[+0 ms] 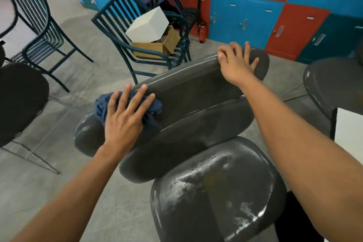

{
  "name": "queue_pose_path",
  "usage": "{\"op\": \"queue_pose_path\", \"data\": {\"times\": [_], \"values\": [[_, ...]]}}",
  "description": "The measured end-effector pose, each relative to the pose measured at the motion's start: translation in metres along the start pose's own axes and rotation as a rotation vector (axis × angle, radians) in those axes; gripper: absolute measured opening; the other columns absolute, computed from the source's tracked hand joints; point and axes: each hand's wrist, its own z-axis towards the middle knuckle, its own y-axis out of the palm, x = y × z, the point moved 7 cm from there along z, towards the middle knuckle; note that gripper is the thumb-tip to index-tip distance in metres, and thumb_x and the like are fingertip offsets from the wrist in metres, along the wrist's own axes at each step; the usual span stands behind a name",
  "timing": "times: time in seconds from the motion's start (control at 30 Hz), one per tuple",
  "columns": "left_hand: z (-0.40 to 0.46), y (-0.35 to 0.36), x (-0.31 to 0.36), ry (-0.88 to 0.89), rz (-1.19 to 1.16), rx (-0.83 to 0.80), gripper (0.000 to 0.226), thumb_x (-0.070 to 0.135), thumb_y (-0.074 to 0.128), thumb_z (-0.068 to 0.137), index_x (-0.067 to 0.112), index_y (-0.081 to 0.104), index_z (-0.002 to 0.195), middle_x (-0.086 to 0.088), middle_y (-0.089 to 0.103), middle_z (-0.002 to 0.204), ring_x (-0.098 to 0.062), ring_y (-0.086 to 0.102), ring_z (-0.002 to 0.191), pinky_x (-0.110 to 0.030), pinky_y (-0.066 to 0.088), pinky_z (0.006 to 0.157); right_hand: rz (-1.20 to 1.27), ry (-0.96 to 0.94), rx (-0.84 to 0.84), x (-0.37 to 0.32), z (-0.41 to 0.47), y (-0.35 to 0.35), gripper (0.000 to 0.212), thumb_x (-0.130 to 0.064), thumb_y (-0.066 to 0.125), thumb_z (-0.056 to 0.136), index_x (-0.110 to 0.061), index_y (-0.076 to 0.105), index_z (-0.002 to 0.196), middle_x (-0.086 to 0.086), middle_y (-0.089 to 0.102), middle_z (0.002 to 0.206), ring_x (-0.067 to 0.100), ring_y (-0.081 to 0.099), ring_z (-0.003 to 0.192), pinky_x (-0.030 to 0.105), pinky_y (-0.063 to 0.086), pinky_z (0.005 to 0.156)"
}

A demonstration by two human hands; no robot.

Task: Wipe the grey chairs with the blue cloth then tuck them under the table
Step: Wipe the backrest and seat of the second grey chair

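A grey chair (196, 124) fills the middle of the view, its rounded backrest bars above a glossy seat (216, 192). My left hand (125, 116) lies flat with straight fingers on the blue cloth (153, 110), pressing it against the left part of the backrest. My right hand (235, 65) rests on the top right end of the upper backrest bar, its fingers curled over the edge. Another grey chair (332, 84) stands at the right edge, and a dark one (19, 100) at the left.
Dark green metal slatted chairs (125, 25) stand behind; one holds a cardboard box (157, 47) with a white box (147, 25) on it. Blue and red lockers (275, 6) line the back wall. A white table edge (347, 129) shows at the right. Grey floor (59, 192) lies lower left.
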Motion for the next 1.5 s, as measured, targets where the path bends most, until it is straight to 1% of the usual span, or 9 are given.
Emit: {"op": "queue_pose_path", "data": {"times": [0.13,0.27,0.37,0.5,0.7,0.83,0.93,1.13,1.5], "values": [[0.048,-0.021,0.017,-0.021,-0.191,0.11,0.053,0.014,0.05,0.099,0.024,0.049,0.151,-0.006,0.053,0.149,-0.036,0.053,0.125,-0.05,0.041,0.098,0.295,-0.014,0.095,0.009,-0.042,0.003,0.05,-0.032,0.049,0.105,-0.035,0.035,0.152,-0.006,0.01,0.169,0.02,0.003,0.156,0.053,0.016,0.122],[0.094,-0.048,0.04,-0.022,-0.347,0.186,0.045,0.016,0.056,0.102,0.021,0.053,0.146,-0.009,0.059,0.136,-0.033,0.057,0.105,-0.047,0.05,0.085,0.664,0.107,0.137,0.016,-0.084,0.023,0.039,-0.035,0.052,0.104,-0.031,0.051,0.143,-0.001,0.054,0.141,0.018,0.055,0.127,0.038,0.044,0.109],[0.132,-0.066,0.064,-0.042,-0.479,0.247,0.042,0.02,0.057,0.102,0.022,0.056,0.143,-0.008,0.059,0.128,-0.031,0.057,0.105,-0.045,0.053,0.08,0.979,0.136,-0.06,-0.008,-0.093,0.042,0.039,-0.048,0.049,0.103,-0.033,0.054,0.139,-0.008,0.063,0.13,0.016,0.064,0.114,0.03,0.051,0.085],[0.178,-0.072,0.091,-0.082,-0.705,0.233,0.042,0.024,0.056,0.101,0.025,0.055,0.143,-0.007,0.055,0.127,-0.03,0.053,0.115,-0.046,0.053,0.086,1.181,0.106,0.052,-0.018,-0.069,0.021,0.043,-0.039,0.059,0.101,-0.024,0.052,0.141,-0.006,0.067,0.122,0.006,0.065,0.111,0.026,0.053,0.092],[0.222,-0.05,0.102,-0.08,-0.833,0.114,0.043,0.031,0.059,0.101,0.027,0.054,0.144,-0.005,0.056,0.131,-0.026,0.047,0.121,-0.034,0.039,0.097,0.945,0.156,0.191,0.001,-0.032,-0.007,0.05,-0.02,0.067,0.094,-0.022,0.053,0.142,0.01,0.072,0.104,0.017,0.068,0.099,0.034,0.055,0.09],[0.226,-0.029,0.105,-0.004,-0.918,-0.006,0.044,0.036,0.06,0.101,0.023,0.057,0.144,-0.002,0.065,0.131,-0.025,0.054,0.123,-0.03,0.038,0.103,0.951,0.171,0.096,0.004,-0.021,-0.001,0.039,-0.019,0.067,0.093,-0.027,0.061,0.13,0.005,0.066,0.077,0.017,0.061,0.067,0.035,0.053,0.06],[0.222,-0.019,0.102,0.02,-0.896,-0.057,0.048,0.039,0.058,0.101,0.024,0.054,0.146,-0.001,0.065,0.136,-0.023,0.058,0.126,-0.047,0.047,0.107,0.885,0.21,0.166,0.003,-0.022,-0.002,0.04,-0.019,0.068,0.091,-0.03,0.061,0.129,0.002,0.066,0.077,0.021,0.066,0.077,0.042,0.06,0.073],[0.203,-0.02,0.081,-0.152,-0.784,0.012,0.036,0.036,0.052,0.105,0.03,0.055,0.141,0.003,0.057,0.142,-0.018,0.051,0.129,-0.04,0.045,0.105,0.248,-0.048,0.538,-0.044,-0.043,-0.011,0.036,-0.019,0.057,0.093,-0.024,0.055,0.129,0.006,0.056,0.126,0.027,0.051,0.111,0.041,0.046,0.091],[0.171,0.003,0.058,-0.387,-0.4,-0.058,0.053,0.047,0.02,0.11,0.018,0.057,0.085,-0.006,0.065,0.071,-0.03,0.064,0.064,-0.043,0.053,0.06,-0.079,-0.303,0.578,-0.048,-0.024,0.026,0.038,-0.036,0.037,0.104,-0.021,0.067,0.122,0.003,0.06,0.137,0.034,0.037,0.143,0.06,0.02,0.119]]}}
